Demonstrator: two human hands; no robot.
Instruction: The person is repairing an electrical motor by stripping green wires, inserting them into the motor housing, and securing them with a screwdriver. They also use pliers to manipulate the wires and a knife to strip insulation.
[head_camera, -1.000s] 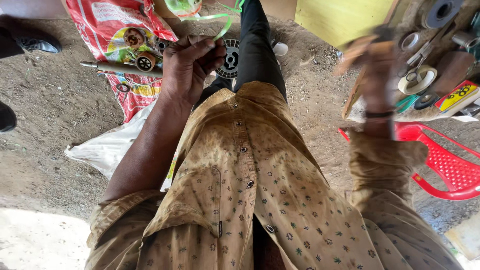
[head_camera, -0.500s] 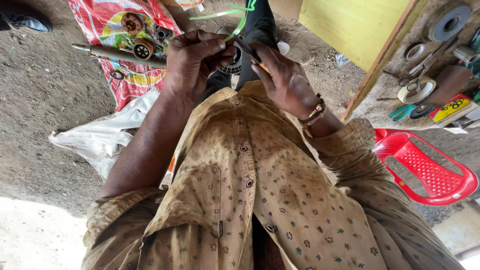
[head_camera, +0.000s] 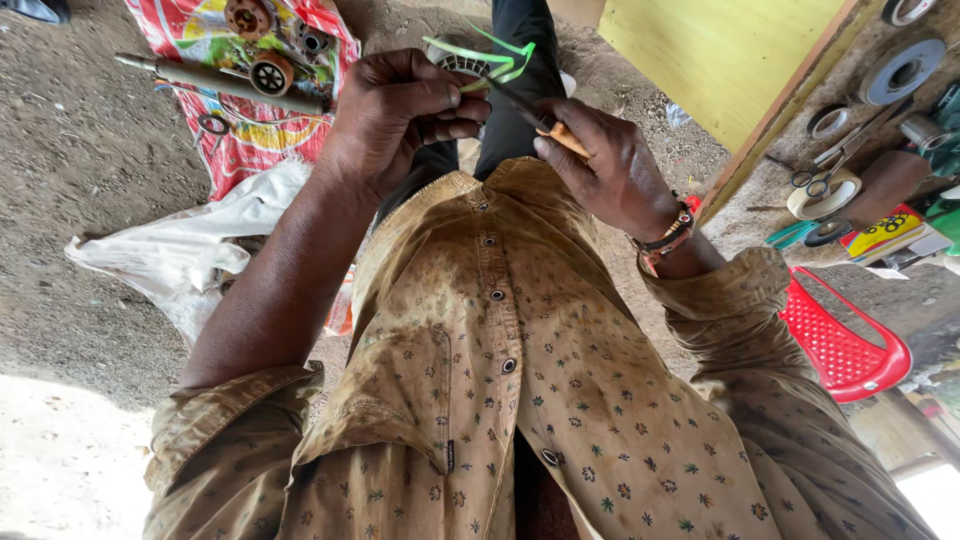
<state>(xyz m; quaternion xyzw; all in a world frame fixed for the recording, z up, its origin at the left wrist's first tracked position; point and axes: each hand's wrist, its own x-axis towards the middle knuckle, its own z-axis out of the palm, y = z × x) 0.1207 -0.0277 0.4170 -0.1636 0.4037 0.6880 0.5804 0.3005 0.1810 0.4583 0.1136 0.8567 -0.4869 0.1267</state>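
A round toothed part (head_camera: 462, 66) is clenched in the left hand (head_camera: 400, 115); an orange-handled tool (head_camera: 540, 125), gripped by the right hand (head_camera: 605, 170), is set against it, green strip (head_camera: 490, 60) not yet removed.

Red printed sack (head_camera: 235, 120) on my dirt floor (head_camera: 70, 200), white bag (head_camera: 190, 255) beside it, red plastic basket (head_camera: 845, 345), yellow board (head_camera: 725, 55), tape rolls (head_camera: 900, 75), scissors (head_camera: 835, 165).
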